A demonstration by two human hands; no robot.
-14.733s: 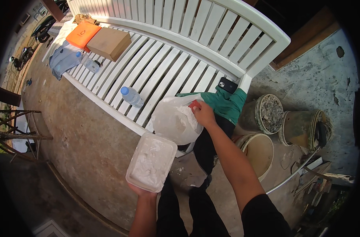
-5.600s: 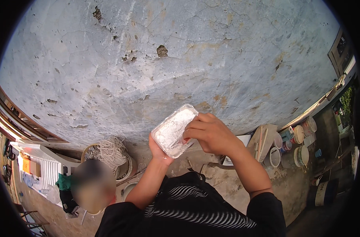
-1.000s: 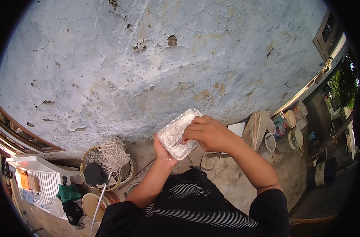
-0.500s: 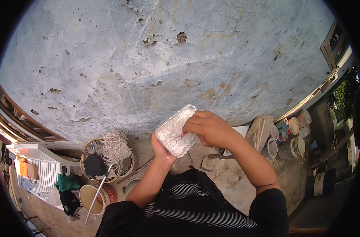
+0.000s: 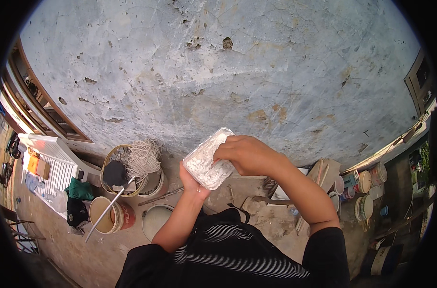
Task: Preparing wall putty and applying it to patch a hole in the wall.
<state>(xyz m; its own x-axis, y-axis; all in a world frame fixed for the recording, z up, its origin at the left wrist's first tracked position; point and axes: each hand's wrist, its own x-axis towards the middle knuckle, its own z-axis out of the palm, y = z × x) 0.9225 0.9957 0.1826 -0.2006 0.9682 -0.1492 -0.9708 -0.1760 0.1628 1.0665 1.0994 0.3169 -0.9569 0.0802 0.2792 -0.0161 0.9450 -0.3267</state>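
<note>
Between hands (image 5: 245,156): tub (image 5: 203,145) (white inside).

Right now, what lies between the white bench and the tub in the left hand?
In the head view, two buckets, a dark object and a pale mop head lie between bench and tub.

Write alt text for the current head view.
A person's left hand holds a tub of white material while the right hand reaches over it, before a cracked wall. Mop, bucket and white bench stand at left.
</note>
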